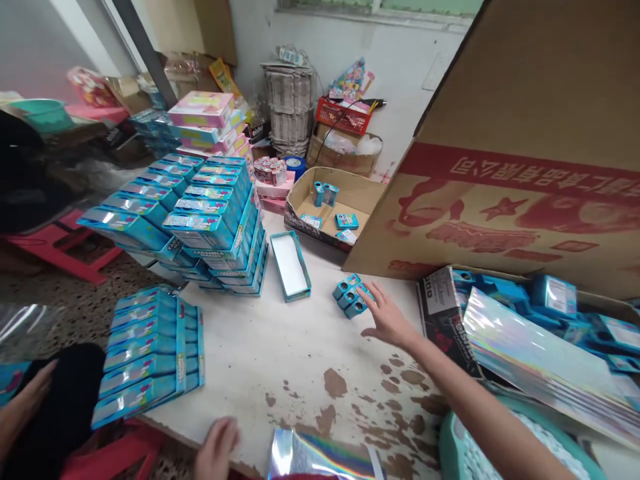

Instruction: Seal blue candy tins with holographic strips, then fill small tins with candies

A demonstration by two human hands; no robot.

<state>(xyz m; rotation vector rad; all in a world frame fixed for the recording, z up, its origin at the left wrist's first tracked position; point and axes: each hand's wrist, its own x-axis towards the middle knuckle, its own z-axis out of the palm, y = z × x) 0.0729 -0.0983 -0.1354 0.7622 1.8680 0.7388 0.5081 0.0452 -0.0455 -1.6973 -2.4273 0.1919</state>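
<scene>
My right hand (384, 312) reaches over the table with its fingers stretched apart. Its fingertips are at a small cluster of blue candy boxes (352, 295) with round dark holes on top; whether they touch is hard to tell. Low at the table's front edge is my left hand (219, 445), blurred, with its fingers not clearly visible and nothing seen in it. An open blue tray box (291, 265) with a white inside lies beyond the cluster, to its left. Near the front edge rests a shiny holographic sheet (320, 455).
Filled blue display boxes (225, 230) are stacked at left, with another group (150, 353) nearer. Behind stands a shallow carton (305, 183) holding a few boxes. At right are a tall cardboard flap (500, 200), a carton of boxes (440, 300) and a green tub (453, 440). Another person's hand (30, 397) shows at left.
</scene>
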